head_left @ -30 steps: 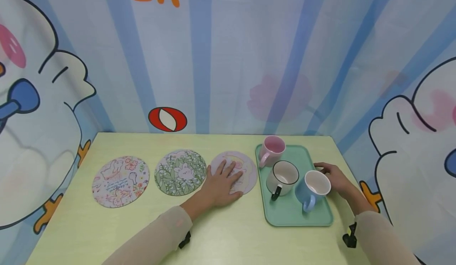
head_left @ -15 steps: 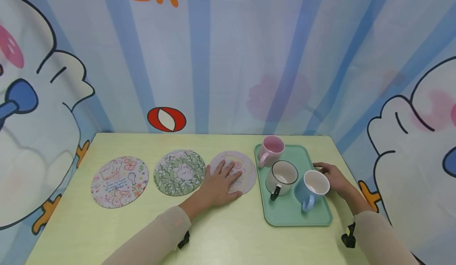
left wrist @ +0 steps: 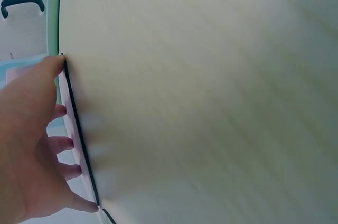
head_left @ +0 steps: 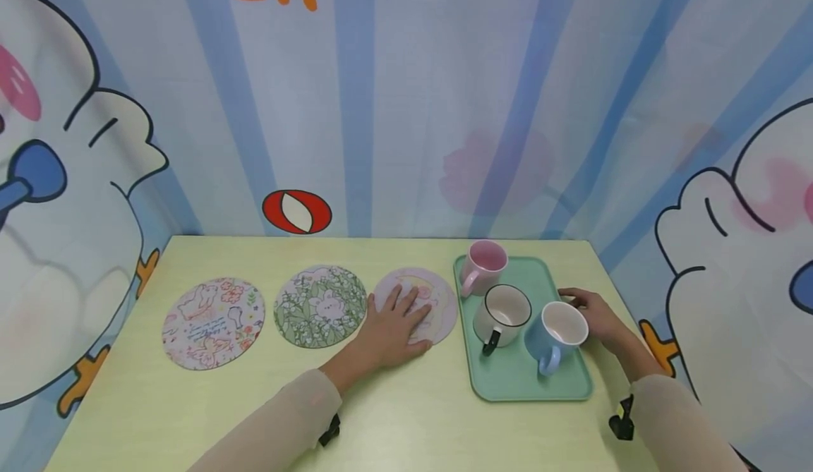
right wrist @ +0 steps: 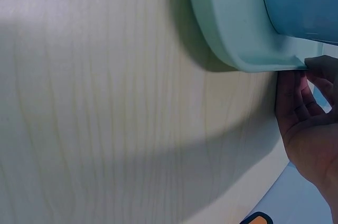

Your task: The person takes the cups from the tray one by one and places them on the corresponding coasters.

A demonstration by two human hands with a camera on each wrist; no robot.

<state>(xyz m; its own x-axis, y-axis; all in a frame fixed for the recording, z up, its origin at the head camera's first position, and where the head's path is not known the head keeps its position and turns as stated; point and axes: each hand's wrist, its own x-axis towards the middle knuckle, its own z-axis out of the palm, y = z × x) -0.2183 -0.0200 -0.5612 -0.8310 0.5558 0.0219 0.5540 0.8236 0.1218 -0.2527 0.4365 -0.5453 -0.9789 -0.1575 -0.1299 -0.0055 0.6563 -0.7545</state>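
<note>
My left hand (head_left: 392, 332) lies flat with spread fingers on a round lilac placemat (head_left: 444, 320), the rightmost of 3 printed mats. In the left wrist view its fingertips touch the mat near its edge. To the right stands a green tray (head_left: 508, 386) carrying a pink mug (head_left: 485, 260), a white mug with a black rim and handle (head_left: 504, 310), and a blue mug (head_left: 546, 338). My right hand (head_left: 600, 320) pinches the tray's right rim; in the right wrist view the thumb is at the rim and the fingers lie against its outer side. The blue mug partly hides this hand.
A green placemat with a rabbit print (head_left: 320, 307) lies in the middle-left. Further left is a pink floral placemat (head_left: 214, 324). The pale wooden table (head_left: 406, 422) ends at a striped cartoon curtain (head_left: 406, 105) behind and at both sides.
</note>
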